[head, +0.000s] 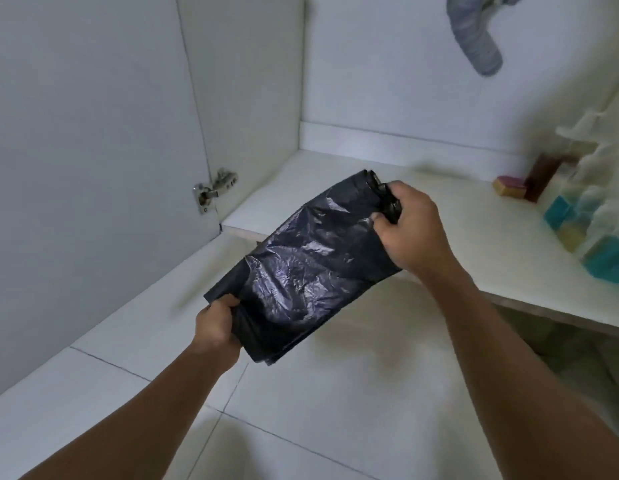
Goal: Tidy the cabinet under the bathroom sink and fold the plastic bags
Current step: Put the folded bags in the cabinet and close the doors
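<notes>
We've got the black plastic bag (301, 265) stretched in the air over the floor: left hand (216, 327) grips the bottom corner, right hand (410, 223) clenches the bunched top, probably flattening it to fold.

Grey drain hose (470, 29) above white floor tiles (335, 410)

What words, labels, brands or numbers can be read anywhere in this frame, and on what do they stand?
No text is readable in this frame.
Black plastic bag, gripped by the left hand and the right hand: no print visible.
Bottles at the right of the cabinet floor: blurred, any labels unreadable.
Door hinge: any stamp is too small to read.
</notes>
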A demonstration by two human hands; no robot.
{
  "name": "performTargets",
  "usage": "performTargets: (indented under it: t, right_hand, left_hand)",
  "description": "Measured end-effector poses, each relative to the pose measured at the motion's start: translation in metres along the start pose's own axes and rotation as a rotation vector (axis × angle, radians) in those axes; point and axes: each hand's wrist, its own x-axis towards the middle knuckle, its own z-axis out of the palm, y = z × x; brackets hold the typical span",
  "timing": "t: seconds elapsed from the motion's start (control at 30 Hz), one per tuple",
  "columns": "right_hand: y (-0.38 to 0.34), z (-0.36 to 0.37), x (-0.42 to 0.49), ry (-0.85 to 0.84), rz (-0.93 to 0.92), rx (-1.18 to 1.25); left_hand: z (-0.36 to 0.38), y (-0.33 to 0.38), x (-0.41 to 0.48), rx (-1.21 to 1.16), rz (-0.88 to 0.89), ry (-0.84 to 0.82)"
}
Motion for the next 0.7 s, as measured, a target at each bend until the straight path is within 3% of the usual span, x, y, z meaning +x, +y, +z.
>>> performTargets:
  t: [0.13,0.3,0.47,0.57,0.7]
  right_hand:
    - [-0.048,0.037,0.095,-0.013,-0.11,-0.219]
    - [-0.084,0.072,0.179,0.062,-0.056,-0.444]
    - [-0.086,0.107,0.213,-0.122,0.02,-0.308]
    - [-0.067,0.126,0.199,-0.148,0.023,-0.305]
    - [-0.023,0.14,0.157,-0.319,0.114,-0.244]
  left_hand:
    - [0.016,0.031,0.008,-0.16,-0.019,-0.027]
    - [0.051,0.067,0.024,-0.277,-0.029,-0.1]
    - [0.076,0.091,0.045,-0.336,-0.034,-0.196]
    - [0.081,0.101,0.05,-0.329,-0.043,-0.248]
    - [0.077,0.108,0.054,-0.063,0.002,-0.271]
